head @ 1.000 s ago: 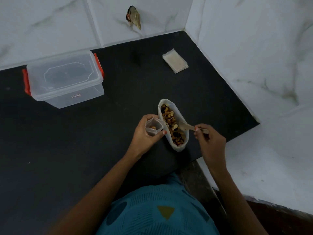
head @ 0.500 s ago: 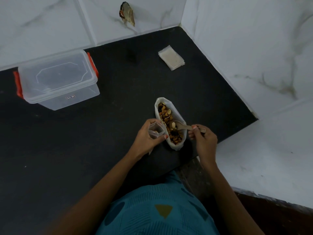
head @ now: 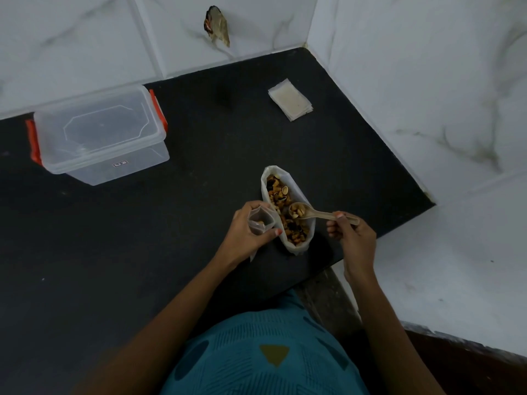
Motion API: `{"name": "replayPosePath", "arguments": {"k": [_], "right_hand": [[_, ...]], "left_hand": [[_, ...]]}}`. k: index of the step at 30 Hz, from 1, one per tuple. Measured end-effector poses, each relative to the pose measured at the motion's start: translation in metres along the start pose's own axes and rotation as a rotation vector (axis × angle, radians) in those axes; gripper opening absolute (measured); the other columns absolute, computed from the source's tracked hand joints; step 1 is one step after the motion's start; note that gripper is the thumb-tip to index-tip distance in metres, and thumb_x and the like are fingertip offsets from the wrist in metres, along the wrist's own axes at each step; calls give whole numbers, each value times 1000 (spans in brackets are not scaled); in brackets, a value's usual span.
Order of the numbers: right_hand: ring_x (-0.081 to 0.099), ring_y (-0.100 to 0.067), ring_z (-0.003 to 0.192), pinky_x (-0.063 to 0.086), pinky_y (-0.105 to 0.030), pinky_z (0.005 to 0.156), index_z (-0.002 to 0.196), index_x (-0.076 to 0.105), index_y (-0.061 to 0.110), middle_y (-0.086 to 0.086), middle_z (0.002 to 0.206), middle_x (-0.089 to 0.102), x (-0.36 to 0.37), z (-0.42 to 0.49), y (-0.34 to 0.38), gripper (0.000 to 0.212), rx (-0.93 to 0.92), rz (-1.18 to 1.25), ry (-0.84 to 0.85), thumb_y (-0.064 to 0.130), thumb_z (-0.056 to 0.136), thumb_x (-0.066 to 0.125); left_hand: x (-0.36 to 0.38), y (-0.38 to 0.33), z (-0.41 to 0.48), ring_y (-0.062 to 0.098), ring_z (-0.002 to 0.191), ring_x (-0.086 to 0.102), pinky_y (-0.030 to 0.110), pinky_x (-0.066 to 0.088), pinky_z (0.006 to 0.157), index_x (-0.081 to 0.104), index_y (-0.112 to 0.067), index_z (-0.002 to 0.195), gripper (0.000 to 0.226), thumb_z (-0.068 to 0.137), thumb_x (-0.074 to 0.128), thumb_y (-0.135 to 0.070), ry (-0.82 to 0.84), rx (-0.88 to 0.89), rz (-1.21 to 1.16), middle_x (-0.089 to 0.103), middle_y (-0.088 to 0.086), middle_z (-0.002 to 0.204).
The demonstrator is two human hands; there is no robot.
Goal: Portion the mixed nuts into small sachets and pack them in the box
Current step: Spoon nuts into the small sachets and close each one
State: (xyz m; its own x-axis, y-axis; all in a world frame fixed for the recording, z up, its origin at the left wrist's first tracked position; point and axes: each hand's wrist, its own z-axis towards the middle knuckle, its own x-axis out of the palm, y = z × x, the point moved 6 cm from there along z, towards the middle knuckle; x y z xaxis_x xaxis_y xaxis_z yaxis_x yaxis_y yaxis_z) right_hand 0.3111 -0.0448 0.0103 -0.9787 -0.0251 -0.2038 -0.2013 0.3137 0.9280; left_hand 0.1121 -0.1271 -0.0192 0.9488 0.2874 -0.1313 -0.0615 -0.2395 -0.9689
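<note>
An open plastic bag of mixed nuts (head: 285, 192) stands on the black counter (head: 142, 252). My right hand (head: 352, 233) pinches the handle of a pale plastic spoon (head: 316, 213), whose bowl is heaped with nuts just above the bag. My left hand (head: 245, 232) grips a small clear sachet (head: 259, 220), held open right beside the bag with a few nuts inside. A clear lidded box with orange clips (head: 99, 135) sits at the back left. A stack of empty sachets (head: 290, 99) lies at the back right.
White marble walls close the counter at the back and right. The counter's front right corner ends just right of the nut bag, with pale floor (head: 442, 266) below. A small dark object (head: 216, 28) hangs on the back wall.
The spoon has come up out of the nuts with a load in its bowl. My left hand still holds the sachet beside the bag.
</note>
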Motion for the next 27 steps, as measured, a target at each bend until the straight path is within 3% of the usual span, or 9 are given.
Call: {"name": "replayPosePath", "arguments": {"k": [4, 10, 15, 20, 27], "right_hand": [[59, -3, 64, 49, -16, 60, 96, 64, 6, -1, 76, 62, -2, -2, 1, 14, 41, 46, 11, 10, 91, 52], [60, -5, 66, 50, -17, 60, 88, 64, 12, -2, 76, 63, -4, -14, 23, 13, 88, 240, 75, 9, 91, 51], [61, -4, 64, 51, -17, 61, 86, 64, 13, 0, 73, 64, 4, -31, 51, 15, 44, 261, 167, 10, 91, 50], [60, -2, 63, 50, -15, 61, 85, 63, 15, 2, 71, 63, 22, -45, 69, 15, -165, 42, 221, 8, 90, 51], [61, 1, 71, 50, -13, 68, 93, 64, 10, 10, 75, 61, 41, -63, 83, 11, -537, -266, 219, 7, 89, 54]], "left_hand": [[0, -6, -1, 15, 118, 50, 32, 46, 96, 48, -39, 104, 47, 73, 75, -16, -8, 1, 5, 54, -2, 119], [-1, -17, -5, 1, 108, 52, 9, 45, 86, 46, -21, 113, 52, 73, 75, -7, -47, 69, 6, 52, -17, 109], [0, -26, -4, 0, 108, 50, 5, 43, 84, 45, -18, 116, 54, 73, 76, -8, -77, 102, 21, 51, -16, 111], [-1, -32, -3, 7, 114, 50, 3, 41, 85, 43, -23, 116, 55, 74, 75, -10, -117, 115, 31, 53, -2, 120], [-4, -36, -5, 9, 109, 55, 18, 47, 89, 45, -21, 113, 51, 73, 75, -8, -147, 155, 13, 55, -2, 114]]}}
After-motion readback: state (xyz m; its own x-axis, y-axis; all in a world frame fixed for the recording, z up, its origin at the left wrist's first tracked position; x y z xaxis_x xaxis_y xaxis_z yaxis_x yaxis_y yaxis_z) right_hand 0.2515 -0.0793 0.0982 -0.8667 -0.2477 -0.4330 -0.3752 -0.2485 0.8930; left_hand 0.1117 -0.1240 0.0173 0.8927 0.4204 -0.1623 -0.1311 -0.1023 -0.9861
